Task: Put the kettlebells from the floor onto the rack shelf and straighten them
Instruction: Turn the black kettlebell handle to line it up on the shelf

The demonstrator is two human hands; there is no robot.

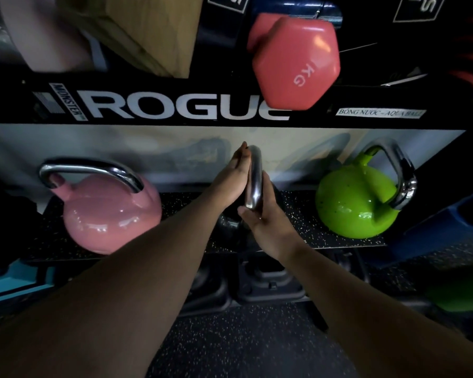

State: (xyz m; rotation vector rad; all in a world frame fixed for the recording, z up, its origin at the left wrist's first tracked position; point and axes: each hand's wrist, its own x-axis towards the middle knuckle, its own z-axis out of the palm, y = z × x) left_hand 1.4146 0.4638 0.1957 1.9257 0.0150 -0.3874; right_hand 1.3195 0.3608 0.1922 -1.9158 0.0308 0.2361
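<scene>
Now we are setting a dark kettlebell [230,223] on the rack shelf [306,227], between a pink kettlebell [109,214] at left and a green kettlebell [355,203] at right. Both hands are pressing on its chrome handle [254,178] — the left hand [230,181] lying flat along the far side with fingers straight, the right hand [268,216] cupping the near side, thumb hooked under the lower bend. Neither is closing into a full fist; together they are squeezing the handle between them.

The handle is standing edge-on to us, while the pink one's handle is running across the shelf — so, as we judge it, this bell is wanting a turn to match. Doing it well means keeping the base flat on the mat and twisting slowly with both palms, not lifting, and leaving clear space from each neighbour.

The bell's body is sitting below and just behind the hands, mostly hidden by the wrists; only a glossy dark patch is showing. Whether it is resting fully on the shelf we cannot tell.
</scene>
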